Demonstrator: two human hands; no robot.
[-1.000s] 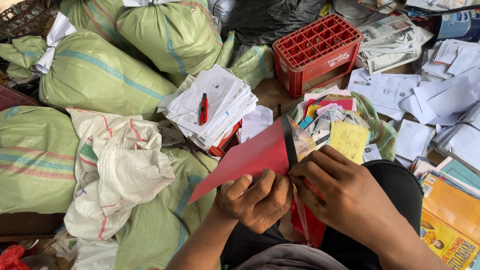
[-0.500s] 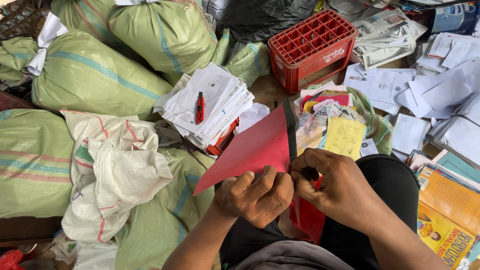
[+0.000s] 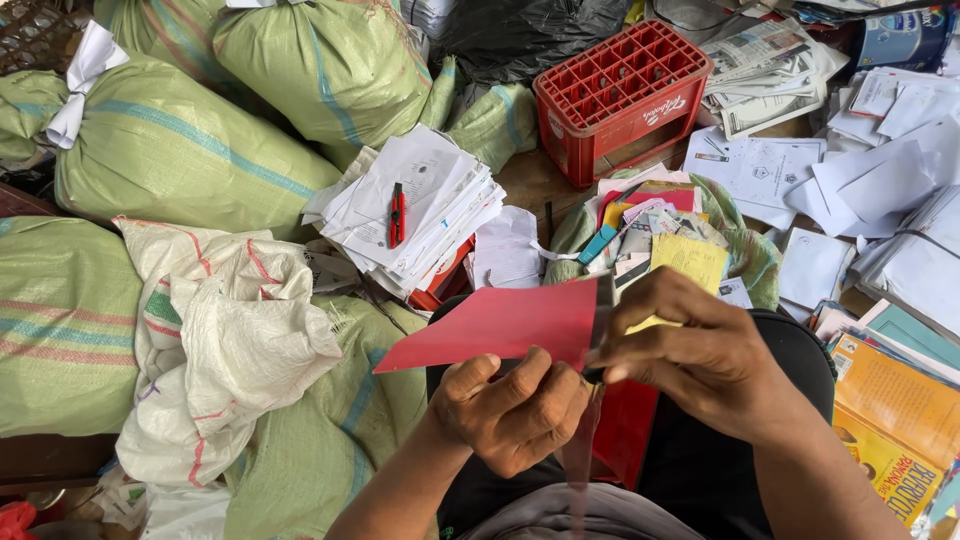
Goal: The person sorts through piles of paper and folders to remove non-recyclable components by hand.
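Note:
My left hand (image 3: 515, 410) grips the lower edge of a red card cover (image 3: 500, 325) that sticks out to the left above my lap. My right hand (image 3: 695, 350) pinches the cover's right edge along its dark spine strip (image 3: 603, 310). A red strip (image 3: 585, 455) hangs down between the two hands, over another red sheet (image 3: 628, 430) on my lap. A stack of white papers (image 3: 420, 215) with a red box cutter (image 3: 397, 215) on top lies just beyond the cover.
Green and white woven sacks (image 3: 190, 160) fill the left side. A red plastic crate (image 3: 620, 95) stands at the back. An open sack of mixed coloured papers (image 3: 665, 235) is ahead; loose white sheets (image 3: 870, 170) and orange books (image 3: 895, 400) lie right.
The red cover has swung from steeply tilted to nearly level, and my right hand has risen along its right edge. The view has shifted slightly.

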